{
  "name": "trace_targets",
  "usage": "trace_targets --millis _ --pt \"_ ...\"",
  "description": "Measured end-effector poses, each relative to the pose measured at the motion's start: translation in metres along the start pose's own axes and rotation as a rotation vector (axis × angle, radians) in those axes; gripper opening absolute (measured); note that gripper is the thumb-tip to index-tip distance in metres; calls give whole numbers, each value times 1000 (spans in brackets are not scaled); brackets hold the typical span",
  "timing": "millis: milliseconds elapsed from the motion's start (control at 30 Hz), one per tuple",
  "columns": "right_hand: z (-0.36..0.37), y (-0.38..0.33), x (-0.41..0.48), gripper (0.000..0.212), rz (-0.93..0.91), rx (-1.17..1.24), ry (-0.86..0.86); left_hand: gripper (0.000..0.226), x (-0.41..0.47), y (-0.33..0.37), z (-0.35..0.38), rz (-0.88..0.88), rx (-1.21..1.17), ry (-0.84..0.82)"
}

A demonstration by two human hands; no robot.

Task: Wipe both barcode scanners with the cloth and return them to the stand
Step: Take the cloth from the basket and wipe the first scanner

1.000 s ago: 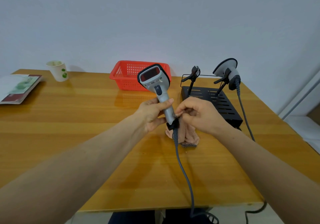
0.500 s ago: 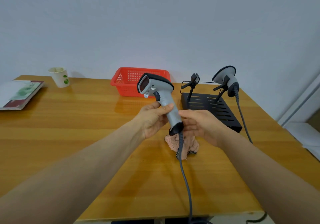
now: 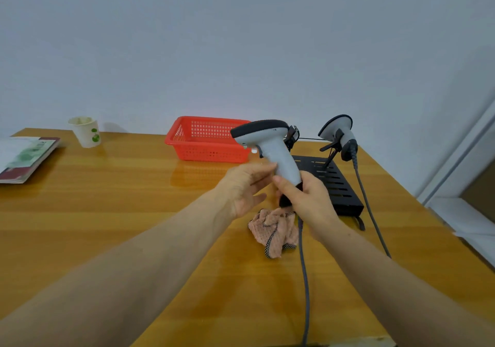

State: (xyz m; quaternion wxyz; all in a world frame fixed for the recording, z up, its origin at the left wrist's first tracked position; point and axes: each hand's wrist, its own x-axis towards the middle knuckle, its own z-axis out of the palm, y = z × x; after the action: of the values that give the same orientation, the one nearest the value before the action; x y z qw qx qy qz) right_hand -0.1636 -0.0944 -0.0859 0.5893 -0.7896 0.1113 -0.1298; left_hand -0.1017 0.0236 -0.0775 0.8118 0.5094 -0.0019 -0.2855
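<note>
The grey scanner (image 3: 270,143) is in the middle of the frame, held upright above the table (image 3: 107,212), head pointing left. My right hand (image 3: 308,199) is wrapped round the lower handle. My left hand (image 3: 243,188) is open beside it, fingers fairly straight and their tips at the handle; I cannot tell whether they truly touch.

I judge it a light, rigid plastic shell, smooth and a little slippery, so the narrow handle is the place to hold, leaving the head free for wiping. Its cable (image 3: 304,279) will drag and could tug it. The cloth (image 3: 276,231) lies crumpled on the table just below my right hand; it looks soft and limp, best pinched at a fold.

To the right, the second scanner (image 3: 338,132) sits in its holder on the black stand (image 3: 337,185).

The scan window faces away from me, the handle's foot is under my palm, and the empty clip (image 3: 292,136) is half hidden behind the head. The cable runs off the bottom edge.

At left are a red basket (image 3: 206,143), a paper cup (image 3: 85,132) and a booklet (image 3: 26,156).
</note>
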Motion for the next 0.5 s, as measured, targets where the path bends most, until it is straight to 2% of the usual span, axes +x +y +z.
trace_targets --millis 67,167,300,400,500 --pt "-1 -2 -1 30 -107 -180 143 9 0 -3 7 1 -57 58" --pt "-1 2 -4 30 -178 -282 214 9 -2 -4 18 63 -101 94" --pt "6 5 -6 35 -270 -453 283 33 -4 1 27 163 -34 115" --pt "11 5 -8 47 -308 -591 253 45 -1 3 26 177 14 179" --pt "5 5 -8 72 -261 -617 163 25 3 6 18 168 31 198"
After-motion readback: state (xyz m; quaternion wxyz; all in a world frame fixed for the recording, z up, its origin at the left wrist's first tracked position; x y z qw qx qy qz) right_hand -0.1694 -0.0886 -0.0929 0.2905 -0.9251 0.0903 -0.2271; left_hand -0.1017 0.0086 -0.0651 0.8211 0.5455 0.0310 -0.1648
